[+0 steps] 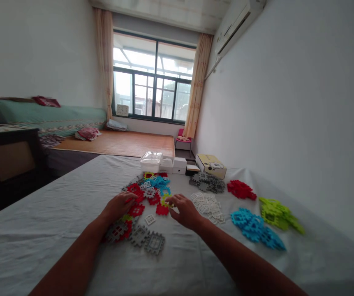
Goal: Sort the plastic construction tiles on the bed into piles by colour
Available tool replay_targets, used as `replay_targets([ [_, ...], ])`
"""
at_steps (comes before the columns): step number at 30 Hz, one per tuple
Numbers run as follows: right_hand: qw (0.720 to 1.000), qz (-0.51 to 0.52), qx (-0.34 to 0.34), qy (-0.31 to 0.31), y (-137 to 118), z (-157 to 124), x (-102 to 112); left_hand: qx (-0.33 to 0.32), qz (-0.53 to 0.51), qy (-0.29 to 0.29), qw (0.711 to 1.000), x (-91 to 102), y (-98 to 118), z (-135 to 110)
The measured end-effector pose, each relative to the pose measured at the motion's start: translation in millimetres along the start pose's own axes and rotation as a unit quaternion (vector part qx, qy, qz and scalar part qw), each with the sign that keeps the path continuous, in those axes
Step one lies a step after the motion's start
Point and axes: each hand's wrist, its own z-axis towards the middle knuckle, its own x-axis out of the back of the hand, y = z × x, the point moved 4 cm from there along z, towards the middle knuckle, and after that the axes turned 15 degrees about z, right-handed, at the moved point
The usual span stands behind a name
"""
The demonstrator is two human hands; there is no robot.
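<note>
A mixed pile of toothed, interlocking plastic building pieces lies on the cloth between my hands. My left hand [119,205] rests at the pile's left side, its fingers stretched over a red building piece [137,210] and others around it. At the right side, my right hand [185,211] has its thumb and fingertips closed on the edge of a yellow-green building piece [165,200]. Just below that is another red piece [162,210]. A small white window piece [150,219] lies between the hands. Grey pieces [154,243] lie nearer to me, and blue ones [158,181] at the back.
Sorted heaps lie to the right: grey [207,182], white [208,206], red [241,190], blue [251,225] and yellow-green [277,213]. Behind stand a clear plastic container [151,161], white boxes [179,165] and a yellow box [211,165]. A bed [127,142] lies beyond the cloth-covered surface [56,213].
</note>
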Motion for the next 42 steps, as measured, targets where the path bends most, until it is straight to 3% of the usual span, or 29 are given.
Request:
replay_targets([
  [3,0.998,-0.043,-0.002,0.048,0.8,-24.3,45.3,0.002,-0.003,0.002,1.000,-0.9,-1.4,0.6],
  [5,0.991,-0.080,-0.038,0.101,23.6,-49.2,90.6,0.003,-0.002,0.005,1.000,-0.9,-1.3,0.9],
  [7,0.969,-0.112,-0.117,0.187,63.6,-85.9,146.2,0.004,0.002,0.005,1.000,-1.2,-0.6,1.5],
  [9,0.928,-0.163,-0.203,0.267,109.5,-135.9,202.2,0.004,0.006,0.002,1.000,-2.2,0.4,2.1],
  [11,0.892,-0.216,-0.267,0.294,152.1,-191.0,247.2,0.003,0.005,0.003,1.000,-2.8,1.9,2.4],
  [14,0.864,-0.244,-0.344,0.275,202.6,-258.4,284.4,0.016,-0.010,0.010,1.000,-1.3,4.7,0.6],
  [16,0.859,-0.268,-0.343,0.271,217.7,-275.0,289.2,0.040,-0.018,0.018,0.999,1.8,6.5,-1.1],
  [19,0.880,-0.276,-0.266,0.279,203.0,-247.2,265.8,0.066,-0.029,0.033,0.997,9.0,11.4,-0.7],
  [23,0.963,-0.135,-0.170,0.163,128.2,-153.0,181.4,0.084,-0.037,0.029,0.995,20.0,20.3,5.8],
  [27,0.996,-0.029,-0.080,-0.005,29.9,-75.2,88.2,0.048,-0.022,-0.048,0.997,31.0,28.7,-2.2],
  [31,0.989,0.035,-0.002,-0.142,-35.6,-44.4,22.9,-0.011,-0.007,-0.175,0.984,38.1,30.0,-45.2],
  [34,0.981,0.053,0.016,-0.185,-50.9,-36.8,-13.2,-0.006,0.012,-0.209,0.978,39.3,25.6,-82.8],
  [37,0.981,0.047,0.023,-0.184,-47.4,-28.1,-41.4,0.005,0.013,-0.176,0.984,33.4,24.6,-102.7],
  [42,0.992,-0.016,-0.017,-0.123,-18.1,1.4,-56.4,-0.008,0.005,-0.109,0.994,6.5,37.4,-83.5],
])
